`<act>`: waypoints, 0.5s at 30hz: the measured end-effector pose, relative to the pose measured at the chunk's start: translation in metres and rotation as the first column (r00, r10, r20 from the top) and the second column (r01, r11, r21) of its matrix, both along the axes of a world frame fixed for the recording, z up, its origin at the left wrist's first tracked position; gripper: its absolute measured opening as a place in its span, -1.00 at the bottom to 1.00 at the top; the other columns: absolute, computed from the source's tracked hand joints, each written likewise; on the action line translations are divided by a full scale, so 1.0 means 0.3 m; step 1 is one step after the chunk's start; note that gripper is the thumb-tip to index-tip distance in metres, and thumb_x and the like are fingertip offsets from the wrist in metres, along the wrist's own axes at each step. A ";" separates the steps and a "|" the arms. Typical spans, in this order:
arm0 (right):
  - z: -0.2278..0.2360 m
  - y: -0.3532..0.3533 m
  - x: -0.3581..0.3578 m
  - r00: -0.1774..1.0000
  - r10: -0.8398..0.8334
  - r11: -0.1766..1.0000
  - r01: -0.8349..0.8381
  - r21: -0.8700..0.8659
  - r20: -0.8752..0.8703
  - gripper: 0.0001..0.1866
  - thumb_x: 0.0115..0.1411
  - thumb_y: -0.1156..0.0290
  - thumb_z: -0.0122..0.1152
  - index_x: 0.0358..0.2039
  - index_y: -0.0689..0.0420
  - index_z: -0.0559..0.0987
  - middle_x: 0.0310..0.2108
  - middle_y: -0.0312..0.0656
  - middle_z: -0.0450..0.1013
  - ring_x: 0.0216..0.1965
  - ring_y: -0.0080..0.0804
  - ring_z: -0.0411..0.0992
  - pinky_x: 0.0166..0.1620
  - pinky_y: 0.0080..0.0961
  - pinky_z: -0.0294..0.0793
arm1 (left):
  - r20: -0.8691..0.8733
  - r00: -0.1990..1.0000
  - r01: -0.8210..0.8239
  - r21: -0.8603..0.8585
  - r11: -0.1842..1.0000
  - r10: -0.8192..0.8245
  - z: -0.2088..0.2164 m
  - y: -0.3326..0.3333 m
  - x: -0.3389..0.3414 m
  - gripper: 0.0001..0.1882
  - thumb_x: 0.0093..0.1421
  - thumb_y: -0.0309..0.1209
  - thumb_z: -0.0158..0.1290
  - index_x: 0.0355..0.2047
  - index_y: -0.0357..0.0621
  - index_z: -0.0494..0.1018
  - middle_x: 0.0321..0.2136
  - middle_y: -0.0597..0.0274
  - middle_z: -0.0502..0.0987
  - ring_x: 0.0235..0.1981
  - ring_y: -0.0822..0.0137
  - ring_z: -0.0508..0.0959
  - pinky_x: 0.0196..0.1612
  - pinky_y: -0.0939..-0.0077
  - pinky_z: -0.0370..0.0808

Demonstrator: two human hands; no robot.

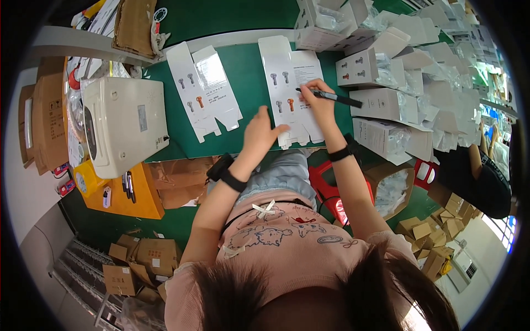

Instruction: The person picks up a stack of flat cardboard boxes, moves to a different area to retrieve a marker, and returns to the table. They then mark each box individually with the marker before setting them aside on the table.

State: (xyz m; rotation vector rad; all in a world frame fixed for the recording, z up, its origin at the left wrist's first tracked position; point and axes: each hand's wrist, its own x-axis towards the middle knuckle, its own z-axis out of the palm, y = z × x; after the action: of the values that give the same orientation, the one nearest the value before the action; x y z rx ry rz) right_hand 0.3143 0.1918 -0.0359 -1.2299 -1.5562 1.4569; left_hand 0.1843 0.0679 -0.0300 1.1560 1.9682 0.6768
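My right hand [322, 106] is closed around a black marker pen [343, 100], its tip over a flattened white box [274, 56] printed with small grey and orange devices. My left hand [260, 131] is open beside the lower left edge of that box, thumb stretched toward it and holding nothing. Further left, a second flattened white box [182, 62] with the same pictures lies on the green table [248, 71].
Several opened white boxes [381, 103] with clear plastic bags inside crowd the right side. A cream-coloured machine [124, 118] stands at the left, near pens [128, 186] on an orange surface. A red stool [323, 185] and a carton [395, 190] of plastic bags are below the table.
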 end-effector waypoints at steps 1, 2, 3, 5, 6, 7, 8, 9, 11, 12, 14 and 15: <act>-0.014 0.013 -0.024 1.000 0.006 1.000 -0.006 0.001 0.000 -0.93 0.01 0.54 0.08 -0.52 0.23 0.38 -0.66 -0.30 0.38 -0.63 -0.66 0.35 -0.55 -0.79 0.29 | -0.018 1.000 0.025 0.018 1.000 -0.025 -0.023 0.007 0.027 -0.41 -0.15 -0.27 0.17 -0.16 -0.29 0.19 -0.49 -0.05 0.44 -0.47 0.07 0.48 -0.43 0.36 0.40; -0.029 0.022 -0.051 1.000 -0.020 1.000 0.020 -0.014 -0.017 -0.91 0.00 0.52 0.09 -0.54 0.24 0.39 -0.68 -0.30 0.37 -0.65 -0.67 0.34 -0.57 -0.77 0.28 | -0.037 0.998 0.050 0.034 0.998 -0.049 -0.046 0.012 0.047 -0.39 -0.16 -0.28 0.18 -0.16 -0.29 0.16 -0.49 -0.07 0.44 -0.44 0.03 0.47 -0.44 0.32 0.39; -0.049 0.025 -0.071 0.998 -0.048 0.998 0.047 -0.031 -0.034 -0.90 -0.01 0.50 0.10 -0.57 0.24 0.40 -0.71 -0.31 0.36 -0.68 -0.67 0.33 -0.59 -0.75 0.26 | -0.056 0.996 0.076 0.049 0.996 -0.073 -0.045 0.017 0.051 -0.38 -0.18 -0.29 0.18 -0.17 -0.29 0.14 -0.48 -0.10 0.44 -0.42 -0.02 0.47 -0.44 0.27 0.39; -0.076 0.026 -0.081 0.996 -0.071 0.996 0.069 -0.050 -0.051 -0.88 -0.02 0.48 0.12 -0.59 0.25 0.40 -0.73 -0.31 0.35 -0.70 -0.67 0.31 -0.62 -0.73 0.25 | -0.015 0.997 0.081 0.027 0.996 -0.081 -0.042 0.015 0.048 -0.38 -0.18 -0.29 0.18 -0.17 -0.27 0.12 -0.49 -0.09 0.45 -0.42 -0.02 0.47 -0.45 0.27 0.38; -0.086 0.027 -0.076 0.996 -0.084 0.996 0.083 -0.030 -0.017 -0.88 -0.02 0.48 0.11 -0.59 0.25 0.41 -0.74 -0.31 0.35 -0.69 -0.67 0.31 -0.61 -0.73 0.25 | 0.026 0.995 0.094 0.006 0.996 -0.094 -0.039 0.013 0.046 -0.37 -0.17 -0.30 0.18 -0.16 -0.26 0.11 -0.49 -0.08 0.45 -0.42 -0.02 0.47 -0.46 0.26 0.38; -0.096 0.029 -0.071 0.995 -0.098 0.995 0.098 -0.009 0.016 -0.88 -0.03 0.48 0.11 -0.60 0.25 0.41 -0.74 -0.31 0.35 -0.69 -0.68 0.31 -0.61 -0.74 0.24 | 0.069 0.992 0.108 -0.014 0.994 -0.106 -0.037 0.012 0.045 -0.37 -0.17 -0.30 0.17 -0.16 -0.24 0.09 -0.50 -0.06 0.45 -0.42 -0.01 0.47 -0.47 0.26 0.38; -0.098 0.026 -0.074 0.993 -0.112 0.994 0.111 0.010 0.048 -0.88 -0.03 0.48 0.11 -0.60 0.25 0.41 -0.74 -0.32 0.35 -0.69 -0.68 0.31 -0.61 -0.74 0.24 | 0.068 0.992 0.104 -0.017 0.994 -0.102 -0.034 0.009 0.043 -0.37 -0.17 -0.30 0.17 -0.16 -0.24 0.09 -0.50 -0.06 0.45 -0.42 -0.01 0.47 -0.47 0.26 0.38; -0.100 0.024 -0.079 0.993 -0.109 0.994 0.108 0.007 0.048 -0.88 -0.03 0.48 0.11 -0.60 0.25 0.41 -0.74 -0.32 0.35 -0.69 -0.68 0.31 -0.61 -0.74 0.24 | 0.055 0.994 0.097 -0.025 0.995 -0.096 -0.029 0.008 0.045 -0.38 -0.17 -0.30 0.17 -0.16 -0.24 0.10 -0.50 -0.05 0.45 -0.43 -0.01 0.47 -0.48 0.26 0.37; -0.105 0.020 -0.089 0.992 -0.117 0.993 0.117 0.009 0.037 -0.89 -0.03 0.49 0.11 -0.60 0.24 0.41 -0.75 -0.32 0.35 -0.70 -0.68 0.30 -0.61 -0.74 0.23 | 0.030 0.996 0.086 -0.039 0.996 -0.085 -0.025 0.007 0.045 -0.39 -0.17 -0.31 0.17 -0.17 -0.23 0.10 -0.51 -0.03 0.46 -0.45 0.01 0.48 -0.51 0.26 0.36; -0.106 0.019 -0.093 0.992 -0.122 0.993 0.121 0.010 0.031 -0.89 -0.04 0.49 0.11 -0.61 0.24 0.41 -0.76 -0.33 0.34 -0.70 -0.68 0.29 -0.61 -0.74 0.23 | 0.029 0.996 0.084 -0.040 0.996 -0.082 -0.027 0.005 0.042 -0.39 -0.17 -0.31 0.17 -0.17 -0.23 0.10 -0.51 -0.03 0.46 -0.45 0.01 0.48 -0.51 0.26 0.36; -0.114 0.021 -0.092 0.992 -0.115 0.993 0.113 0.033 0.046 -0.89 -0.04 0.49 0.11 -0.61 0.24 0.42 -0.76 -0.32 0.34 -0.70 -0.67 0.30 -0.61 -0.74 0.23 | 0.024 0.996 0.086 -0.029 0.996 -0.085 -0.029 0.006 0.041 -0.38 -0.17 -0.31 0.17 -0.16 -0.23 0.10 -0.52 0.00 0.46 -0.47 0.03 0.48 -0.52 0.28 0.36; -0.117 0.022 -0.092 0.992 -0.110 0.993 0.107 0.055 0.059 -0.90 -0.04 0.50 0.11 -0.61 0.24 0.42 -0.76 -0.32 0.34 -0.70 -0.67 0.30 -0.60 -0.74 0.23 | 0.021 0.996 0.087 -0.023 0.996 -0.087 -0.029 0.006 0.040 -0.38 -0.17 -0.30 0.17 -0.16 -0.23 0.10 -0.53 0.01 0.46 -0.48 0.04 0.48 -0.53 0.29 0.36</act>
State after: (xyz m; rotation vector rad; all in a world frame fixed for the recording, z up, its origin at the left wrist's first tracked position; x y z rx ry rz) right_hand 0.2866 0.1983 -0.0710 -1.3192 -1.5336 1.3127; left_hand 0.1964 0.0697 -0.0387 1.2088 1.8930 0.6155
